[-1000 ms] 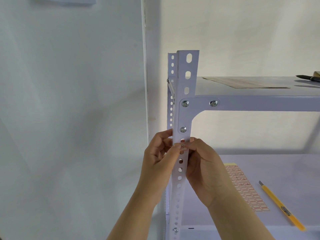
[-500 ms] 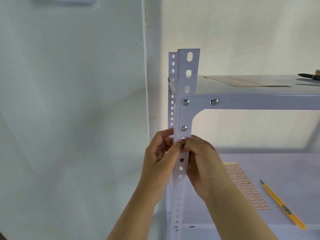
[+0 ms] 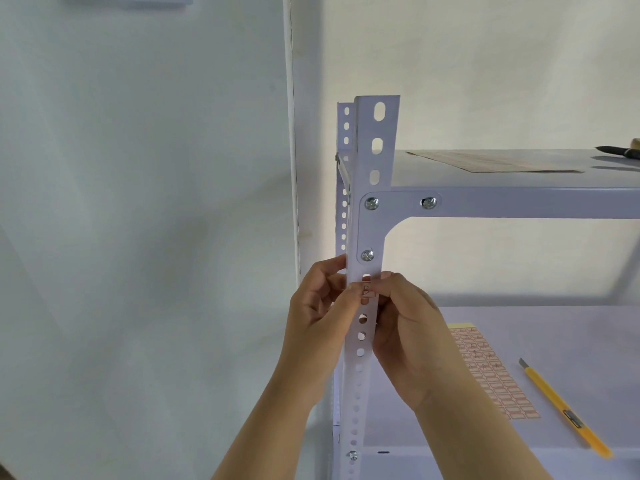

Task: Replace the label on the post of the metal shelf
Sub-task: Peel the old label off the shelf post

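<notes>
Two hands pinch one small label (image 3: 367, 291) on the post (image 3: 375, 161): left hand (image 3: 322, 306) and right hand (image 3: 408, 327) grasping its edges; thin, limp, sticky paper, best handled by corners

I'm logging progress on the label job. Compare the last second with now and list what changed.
Little changed. Both hands, left hand and right hand, stay pinched at the label on the post; the right fingertips covered it half a second ago and now expose it again. The sticker sheet and yellow knife have not moved.
</notes>
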